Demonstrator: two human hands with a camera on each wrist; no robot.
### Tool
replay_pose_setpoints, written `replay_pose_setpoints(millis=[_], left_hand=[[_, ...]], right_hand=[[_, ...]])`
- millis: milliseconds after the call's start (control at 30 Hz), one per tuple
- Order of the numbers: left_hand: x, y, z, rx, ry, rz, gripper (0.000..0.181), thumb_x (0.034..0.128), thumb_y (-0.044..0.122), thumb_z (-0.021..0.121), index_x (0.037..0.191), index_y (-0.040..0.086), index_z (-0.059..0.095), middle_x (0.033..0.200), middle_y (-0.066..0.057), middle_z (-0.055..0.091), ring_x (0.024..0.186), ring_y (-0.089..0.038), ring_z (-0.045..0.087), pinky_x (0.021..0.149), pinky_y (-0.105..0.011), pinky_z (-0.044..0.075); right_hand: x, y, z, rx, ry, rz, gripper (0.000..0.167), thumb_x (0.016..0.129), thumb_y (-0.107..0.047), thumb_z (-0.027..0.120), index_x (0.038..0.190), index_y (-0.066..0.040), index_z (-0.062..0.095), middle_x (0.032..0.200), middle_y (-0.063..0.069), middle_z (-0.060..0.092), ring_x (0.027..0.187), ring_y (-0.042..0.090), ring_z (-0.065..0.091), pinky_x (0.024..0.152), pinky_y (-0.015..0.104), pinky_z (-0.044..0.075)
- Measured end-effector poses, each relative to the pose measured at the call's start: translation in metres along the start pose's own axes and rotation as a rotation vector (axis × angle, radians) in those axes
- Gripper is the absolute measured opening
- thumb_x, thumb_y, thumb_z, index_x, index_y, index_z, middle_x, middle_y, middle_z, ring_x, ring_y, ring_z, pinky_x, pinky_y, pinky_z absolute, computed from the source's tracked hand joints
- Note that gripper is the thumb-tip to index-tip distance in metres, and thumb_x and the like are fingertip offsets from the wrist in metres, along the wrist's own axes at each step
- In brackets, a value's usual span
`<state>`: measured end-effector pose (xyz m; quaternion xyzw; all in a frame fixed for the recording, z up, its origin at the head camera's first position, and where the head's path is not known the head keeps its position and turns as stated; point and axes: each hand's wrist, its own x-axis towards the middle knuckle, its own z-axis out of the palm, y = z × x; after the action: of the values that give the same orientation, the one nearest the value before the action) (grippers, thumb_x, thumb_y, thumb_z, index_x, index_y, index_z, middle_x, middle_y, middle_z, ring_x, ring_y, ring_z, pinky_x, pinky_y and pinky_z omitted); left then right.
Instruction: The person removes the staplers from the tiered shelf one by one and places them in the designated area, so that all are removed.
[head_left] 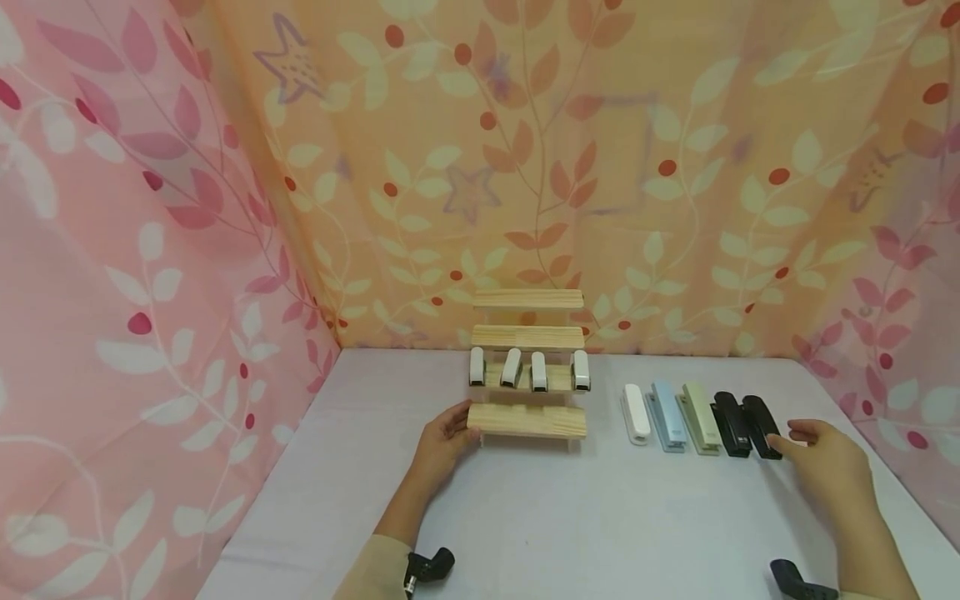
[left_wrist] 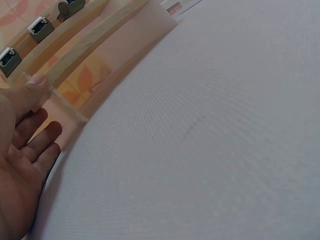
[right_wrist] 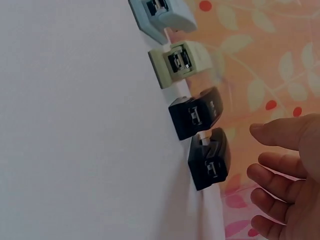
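A tiered wooden rack (head_left: 527, 421) stands on the table, and four white staplers, one of them here (head_left: 538, 372), sit along its second step from the bottom. My left hand (head_left: 442, 450) holds the left end of the lowest board; in the left wrist view the thumb of this hand (left_wrist: 22, 150) lies at the board's end (left_wrist: 75, 60). My right hand (head_left: 832, 467) is beside the rightmost black stapler (head_left: 762, 427). In the right wrist view a gap separates this hand (right_wrist: 287, 185) from that stapler (right_wrist: 210, 160), and its spread fingers hold nothing.
Left of that stapler stand another black one (head_left: 731, 424), a green one (head_left: 701, 419), a light blue one (head_left: 667, 417) and a white one (head_left: 636, 414), in a row right of the rack. Patterned curtains (head_left: 525, 167) hang behind and at both sides of the table.
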<state>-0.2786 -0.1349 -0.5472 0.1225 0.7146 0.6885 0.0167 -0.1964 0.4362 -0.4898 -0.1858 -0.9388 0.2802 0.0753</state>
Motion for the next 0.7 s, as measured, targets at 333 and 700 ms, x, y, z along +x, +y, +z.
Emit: replay_pose_setpoints(millis=[333,700], left_hand=[[0.003,0.0,0.0,-0.013,0.001,0.003,0.064,0.0934,0.009,0.075,0.15,-0.002,0.047,0.148,-0.023,0.053,0.134,-0.034,0.055,0.102,-0.022,0.053],[-0.002,0.004,0.001,0.009,0.017,-0.012,0.063,0.0924,0.01,0.077,0.149,0.002,0.05,0.146,-0.019,0.056,0.132,-0.032,0.057,0.1,-0.021,0.054]], right_hand=[[-0.02,-0.054,-0.012,0.053,0.16,-0.159,0.058,0.1,-0.04,0.065,0.133,0.007,0.059,0.129,0.036,0.06,0.116,0.055,0.05,0.088,0.069,0.042],[-0.038,-0.137,0.01,0.124,0.086,-0.287,0.057,0.1,-0.045,0.065,0.134,0.0,0.062,0.132,0.031,0.061,0.124,0.056,0.049,0.099,0.075,0.04]])
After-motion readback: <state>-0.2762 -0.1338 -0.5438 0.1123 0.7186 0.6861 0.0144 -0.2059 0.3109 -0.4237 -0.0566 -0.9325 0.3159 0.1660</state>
